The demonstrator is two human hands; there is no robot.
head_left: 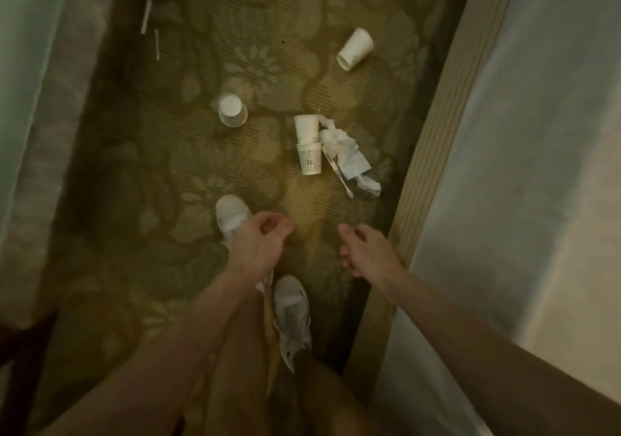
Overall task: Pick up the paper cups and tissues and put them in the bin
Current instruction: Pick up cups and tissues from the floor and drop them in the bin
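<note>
Your left hand [262,239] and right hand [361,251] hang loosely curled and empty, so take the probably light, crushable nested cups [307,146] by a rim and bunch the soft tissue [346,153].

Dim yellowish light. Floral carpet [188,173] runs between pale fabric [30,66] left, ribbed beige bed base [447,126] right.

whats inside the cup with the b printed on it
The base of a plain white cup is pushed into the mouth of the printed cup, both lying on the carpet. Anything deeper inside is hidden by its wall.
</note>
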